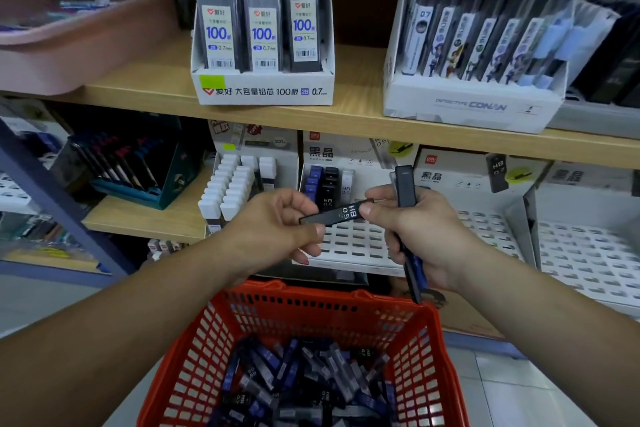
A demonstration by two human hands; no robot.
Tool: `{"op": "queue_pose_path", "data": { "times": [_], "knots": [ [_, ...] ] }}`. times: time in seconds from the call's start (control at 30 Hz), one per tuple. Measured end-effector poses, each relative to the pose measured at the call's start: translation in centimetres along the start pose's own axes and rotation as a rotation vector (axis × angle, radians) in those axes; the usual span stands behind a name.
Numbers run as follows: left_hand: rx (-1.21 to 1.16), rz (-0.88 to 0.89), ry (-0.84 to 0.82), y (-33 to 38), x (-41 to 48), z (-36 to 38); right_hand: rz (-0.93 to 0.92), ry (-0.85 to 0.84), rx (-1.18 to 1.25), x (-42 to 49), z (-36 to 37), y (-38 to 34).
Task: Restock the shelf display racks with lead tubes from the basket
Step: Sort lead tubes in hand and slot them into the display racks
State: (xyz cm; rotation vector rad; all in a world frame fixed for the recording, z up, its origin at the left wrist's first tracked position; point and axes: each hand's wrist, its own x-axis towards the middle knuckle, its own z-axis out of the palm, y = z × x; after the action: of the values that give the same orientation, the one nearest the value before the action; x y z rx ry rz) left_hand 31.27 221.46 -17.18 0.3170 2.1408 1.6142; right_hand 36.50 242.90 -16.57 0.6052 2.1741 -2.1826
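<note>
A black lead tube marked HB 0.5 [341,211] lies level between my two hands, above the basket. My left hand [277,222] pinches its left end. My right hand [420,232] touches its right end with the thumb while gripping a bundle of other lead tubes [405,189], black and blue, that stick out above and below the fist. The red plastic basket [433,350] below holds several loose lead tubes [304,381]. Behind my hands stands a white slotted display rack [353,243] with a few tubes at its back left.
More white slotted racks [588,253] stand to the right on the lower shelf. A rack of white-capped tubes [235,187] sits to the left. On the wooden upper shelf [353,114] stand a 0.7 mm lead box [263,87] and a white Conan box [474,104].
</note>
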Motion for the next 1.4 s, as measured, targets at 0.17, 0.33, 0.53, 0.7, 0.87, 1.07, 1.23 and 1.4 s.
{"op": "queue_pose_path", "data": {
  "times": [0.17,0.33,0.53,0.7,0.87,1.07,1.23,1.4],
  "knots": [
    [0.332,-0.01,0.134,-2.6,1.5,-0.2,-0.143,0.11,-0.088,1.0,1.6,-0.1],
    [0.554,-0.031,0.122,-5.1,2.2,-0.4,-0.346,0.158,-0.358,2.8,2.7,-0.2],
    [0.538,-0.027,0.093,-5.7,2.5,-0.4,-0.363,0.136,-0.546,4.6,3.3,1.0],
    [0.505,-0.04,0.08,-5.7,2.6,-0.6,-0.419,0.129,-0.615,4.8,3.3,0.8],
    [0.479,-0.037,0.098,-5.7,2.6,-0.5,-0.423,0.104,-0.675,5.1,3.9,1.9],
    [0.422,-0.048,0.093,-5.3,2.6,-0.9,-0.305,0.004,-0.583,5.3,4.4,1.6],
    [0.391,-0.005,0.15,-4.0,2.0,-1.5,-0.265,-0.002,-0.476,3.9,4.8,0.8],
    [0.058,0.277,0.234,0.3,0.2,-0.5,-0.053,-0.349,-0.416,0.7,4.7,-2.0]
  ]
}}
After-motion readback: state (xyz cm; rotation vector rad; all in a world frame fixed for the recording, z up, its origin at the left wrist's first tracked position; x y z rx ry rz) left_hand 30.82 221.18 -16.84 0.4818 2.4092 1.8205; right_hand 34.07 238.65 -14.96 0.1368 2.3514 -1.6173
